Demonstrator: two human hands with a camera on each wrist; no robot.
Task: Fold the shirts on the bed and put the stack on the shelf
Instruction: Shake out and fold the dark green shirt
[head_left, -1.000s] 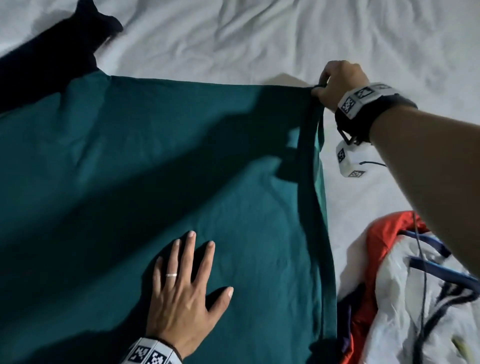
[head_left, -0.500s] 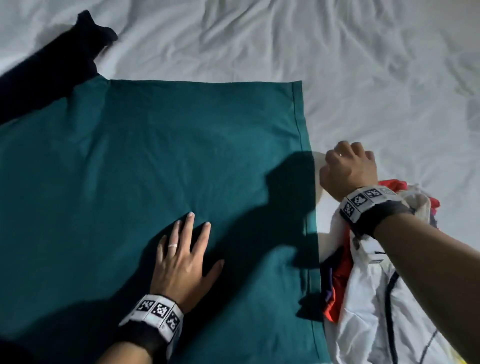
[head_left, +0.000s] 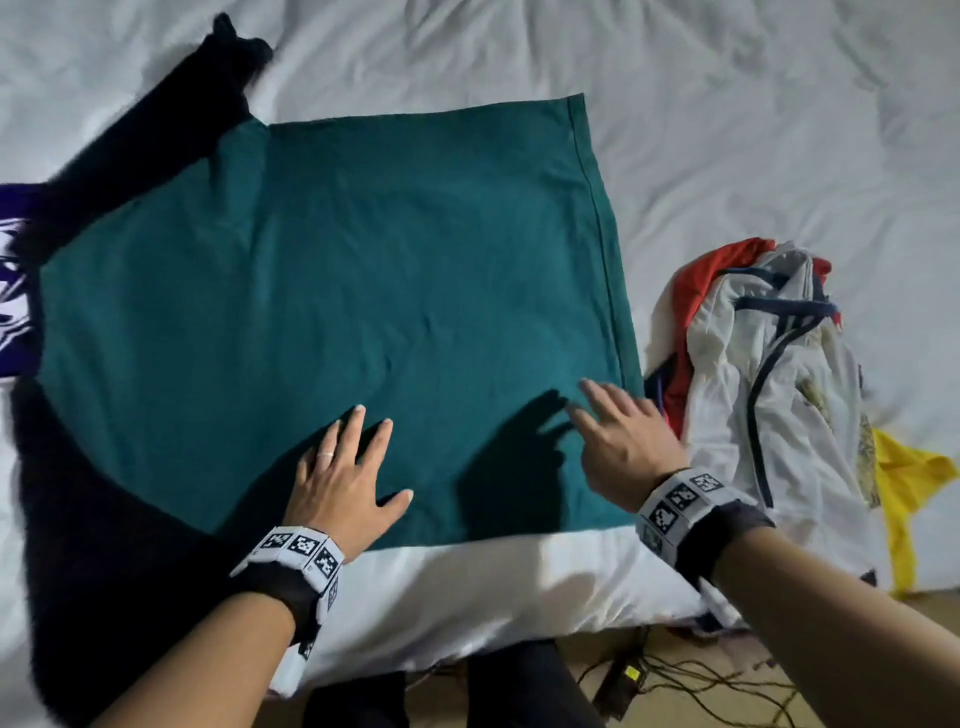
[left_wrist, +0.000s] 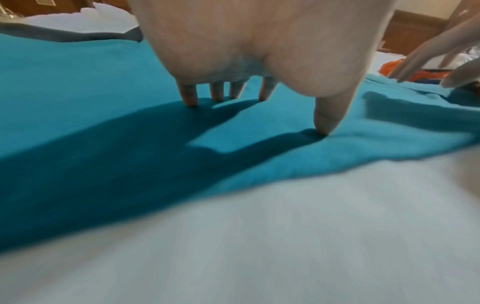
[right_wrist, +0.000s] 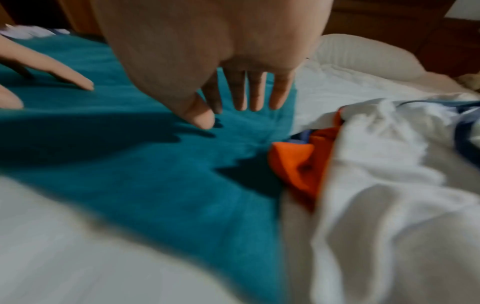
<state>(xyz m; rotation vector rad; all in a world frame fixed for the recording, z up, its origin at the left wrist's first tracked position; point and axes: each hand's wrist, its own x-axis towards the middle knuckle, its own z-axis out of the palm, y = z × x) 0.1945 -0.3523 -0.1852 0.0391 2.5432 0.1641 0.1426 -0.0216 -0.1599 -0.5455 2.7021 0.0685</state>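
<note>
A teal shirt (head_left: 363, 291) lies spread flat on the white bed (head_left: 727, 130), its hem running down the right side. My left hand (head_left: 348, 467) presses flat on the shirt's near part with fingers spread; the left wrist view shows its fingertips (left_wrist: 191, 100) on the teal shirt (left_wrist: 78, 86). My right hand (head_left: 618, 436) hovers open just over the shirt's near right corner, fingers straight. In the right wrist view its fingers (right_wrist: 255, 94) hang above the teal shirt (right_wrist: 155, 185), holding nothing.
A crumpled pile of white, red and blue shirts (head_left: 769, 374) lies right of the teal one, with a yellow cloth (head_left: 904, 467) beyond. A black garment (head_left: 171, 119) and a purple printed shirt (head_left: 13, 280) lie at the left. Cables (head_left: 675, 680) lie on the floor below the bed's edge.
My right hand let go of the shirt's far right corner, drew back toward me and opened over the near right corner. The left hand stayed pressed on the shirt.
</note>
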